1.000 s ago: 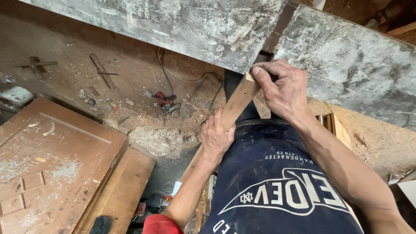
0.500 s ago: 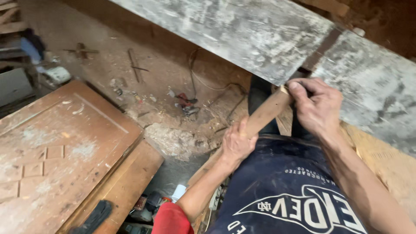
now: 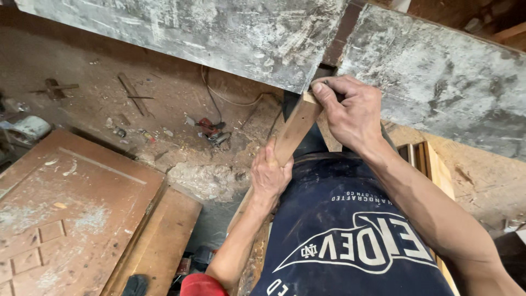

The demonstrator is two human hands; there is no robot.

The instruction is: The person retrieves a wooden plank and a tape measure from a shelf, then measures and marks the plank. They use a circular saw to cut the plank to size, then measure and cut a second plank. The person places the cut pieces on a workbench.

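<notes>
Head view shows me the wooden strip (image 3: pixel 291 134) held slanted in front of the body, its upper end at the gap between the two grey dusty slabs (image 3: pixel 219 38). My right hand (image 3: pixel 350 112) is clamped around this upper end, with the fingertips (image 3: pixel 320 87) pressing on the tip just under the slab edge. My left hand (image 3: pixel 269 175) is closed around the strip lower down, near the dark blue shirt (image 3: pixel 350 241).

Compared with half a second ago, the camera has turned back to the left and the strip end now sits closer to the gap; the grip of both hands is the same. I judge that the strip is being fitted into this dark gap, not released.

Below, a brown door panel (image 3: pixel 66 208) lies on the sawdust floor (image 3: pixel 164 109), well apart from the hands.
</notes>
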